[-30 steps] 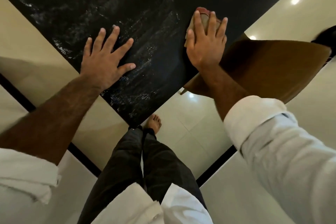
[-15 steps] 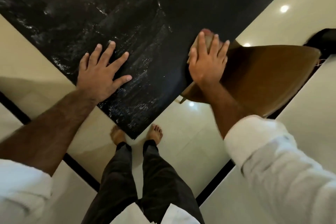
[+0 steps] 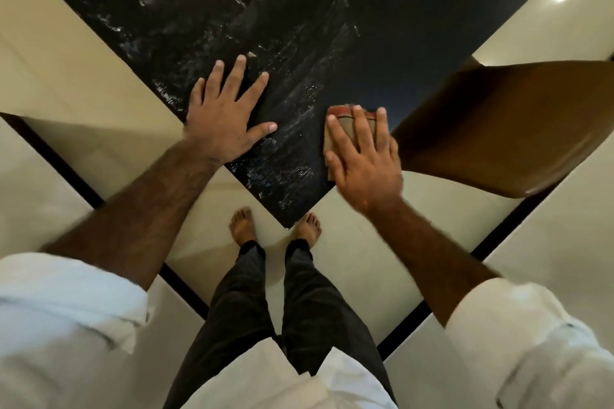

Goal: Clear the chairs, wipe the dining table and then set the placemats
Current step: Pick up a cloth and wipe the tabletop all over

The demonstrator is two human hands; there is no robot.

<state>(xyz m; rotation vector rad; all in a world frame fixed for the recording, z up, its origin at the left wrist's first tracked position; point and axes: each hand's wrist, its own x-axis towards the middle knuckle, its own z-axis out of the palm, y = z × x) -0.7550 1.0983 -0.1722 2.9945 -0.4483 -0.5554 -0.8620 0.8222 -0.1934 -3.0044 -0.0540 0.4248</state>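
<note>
The black marble dining table (image 3: 299, 26) fills the upper middle, its near corner pointing at my feet; wet streaks shine across it. My left hand (image 3: 222, 119) lies flat on the table near its left edge, fingers spread, holding nothing. My right hand (image 3: 362, 159) presses a folded tan cloth with a red border (image 3: 345, 123) onto the table by its right edge. Only the cloth's far end shows past my fingers.
A brown chair (image 3: 498, 123) stands against the table's right edge, just beside my right hand. Glossy cream floor tiles with black strips (image 3: 66, 169) lie all around. My bare feet (image 3: 242, 226) stand at the table's corner.
My right hand has dragged the cloth along the right edge toward the near corner. My left hand stayed flat on the table. I have stepped back, so both feet now show.
</note>
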